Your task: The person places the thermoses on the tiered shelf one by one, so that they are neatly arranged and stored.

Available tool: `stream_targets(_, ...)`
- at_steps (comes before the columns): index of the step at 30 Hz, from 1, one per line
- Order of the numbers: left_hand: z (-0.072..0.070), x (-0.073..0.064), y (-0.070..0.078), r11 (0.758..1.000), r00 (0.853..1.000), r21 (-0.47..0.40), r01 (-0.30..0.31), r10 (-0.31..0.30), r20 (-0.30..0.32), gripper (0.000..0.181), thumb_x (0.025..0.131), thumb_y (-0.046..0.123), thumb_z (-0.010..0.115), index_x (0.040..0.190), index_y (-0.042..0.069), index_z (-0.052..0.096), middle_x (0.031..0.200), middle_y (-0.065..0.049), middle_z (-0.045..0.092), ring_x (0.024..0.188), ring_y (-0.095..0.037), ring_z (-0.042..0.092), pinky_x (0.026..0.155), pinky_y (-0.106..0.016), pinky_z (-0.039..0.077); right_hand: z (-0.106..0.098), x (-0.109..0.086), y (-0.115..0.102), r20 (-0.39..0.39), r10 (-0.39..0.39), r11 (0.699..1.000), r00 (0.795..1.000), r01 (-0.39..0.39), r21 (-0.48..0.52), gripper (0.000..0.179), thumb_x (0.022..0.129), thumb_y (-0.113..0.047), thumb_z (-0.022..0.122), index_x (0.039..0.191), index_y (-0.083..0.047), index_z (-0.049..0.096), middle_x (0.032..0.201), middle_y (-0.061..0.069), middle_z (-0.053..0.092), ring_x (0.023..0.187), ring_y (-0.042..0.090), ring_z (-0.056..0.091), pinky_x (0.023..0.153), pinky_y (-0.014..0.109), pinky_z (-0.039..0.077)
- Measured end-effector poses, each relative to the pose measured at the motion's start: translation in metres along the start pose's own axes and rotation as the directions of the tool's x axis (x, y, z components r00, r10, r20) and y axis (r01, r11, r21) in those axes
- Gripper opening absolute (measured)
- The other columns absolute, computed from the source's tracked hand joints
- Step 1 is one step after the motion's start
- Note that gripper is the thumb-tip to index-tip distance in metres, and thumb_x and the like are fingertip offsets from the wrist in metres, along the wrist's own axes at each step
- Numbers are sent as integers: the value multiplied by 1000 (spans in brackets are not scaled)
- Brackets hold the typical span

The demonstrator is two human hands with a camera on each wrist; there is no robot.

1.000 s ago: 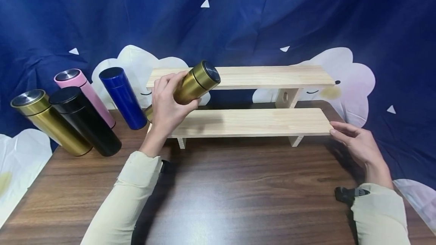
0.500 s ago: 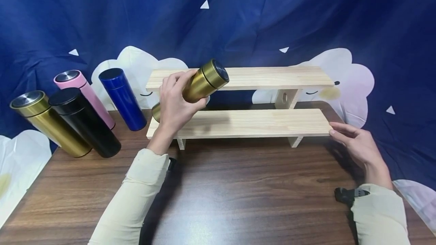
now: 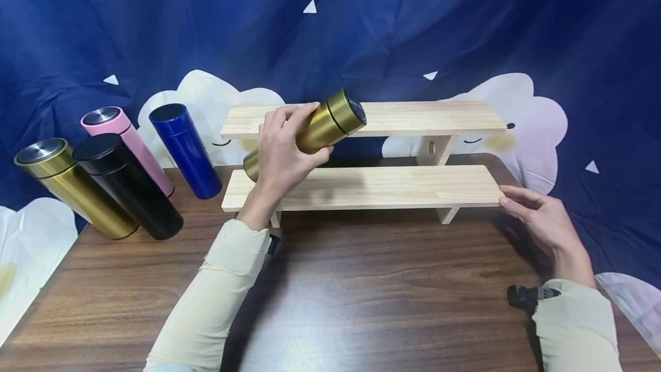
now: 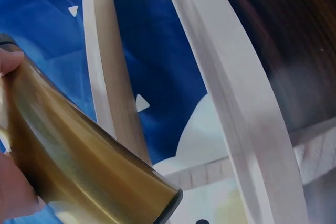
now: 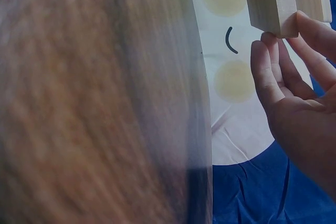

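My left hand (image 3: pixel 286 151) grips a gold thermos bottle (image 3: pixel 330 122) around its body. The bottle leans, with its dark-topped lid up to the right, in front of a two-tier wooden rack (image 3: pixel 392 188). In the left wrist view the gold thermos (image 4: pixel 89 150) overlaps the rack's boards (image 4: pixel 247 103), and only parts of the fingers show. My right hand (image 3: pixel 547 223) holds the right end of the lower board with its fingertips. In the right wrist view the fingers of that hand (image 5: pixel 304 93) meet the board's corner (image 5: pixel 275 3).
At the left of the brown table (image 3: pixel 361 297) stand another gold thermos (image 3: pixel 85 194), a black thermos (image 3: pixel 129 185), a pink thermos (image 3: pixel 136 148) and a blue thermos (image 3: pixel 186 151). A dark blue curtain (image 3: pixel 361 27) with white clouds hangs behind the rack.
My left hand has carried the gold thermos to the right, from the rack's left end farther along its boards. The right hand stays in place at the lower board's end.
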State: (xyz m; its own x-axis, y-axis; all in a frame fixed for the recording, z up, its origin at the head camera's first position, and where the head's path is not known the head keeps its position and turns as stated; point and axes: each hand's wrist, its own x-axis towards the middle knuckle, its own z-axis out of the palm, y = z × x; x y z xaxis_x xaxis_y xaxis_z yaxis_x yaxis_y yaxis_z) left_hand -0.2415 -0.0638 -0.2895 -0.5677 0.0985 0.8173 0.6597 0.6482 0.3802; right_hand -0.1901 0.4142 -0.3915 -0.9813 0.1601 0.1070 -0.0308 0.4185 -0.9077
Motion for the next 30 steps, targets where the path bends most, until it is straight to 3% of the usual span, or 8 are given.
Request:
stream_targets(11, 12, 6, 10, 1000, 1000, -2, 10, -10, 28, 68, 67, 25, 89, 130, 16, 68, 119, -11, 62, 112, -30, 51, 87, -45, 40, -1, 0, 1, -3, -5, 1000, 1000, 5, -25, 25, 94, -19, 74, 119, -20, 71, 93, -32, 67, 87, -16, 59, 76, 6, 44)
stream_targets(19, 20, 8, 13, 1000, 999, -4, 18, -17, 32, 68, 67, 26, 89, 131, 16, 67, 119, -11, 63, 111, -30, 51, 87, -44, 40, 0, 2, -2, -15, -1, 996, 1000, 0, -91, 39, 94, -25, 74, 127, -6, 67, 91, -33, 65, 87, -16, 58, 76, 6, 44)
stream_targets(30, 27, 17, 24, 999, 998, -25, 26, -25, 53, 69, 68, 29, 88, 132, 17, 67, 118, -11, 63, 109, -30, 52, 89, -42, 39, 0, 1, 0, -10, 2, 998, 1000, -3, -60, 33, 94, -22, 74, 123, -9, 68, 90, -32, 66, 86, -15, 59, 75, 6, 44)
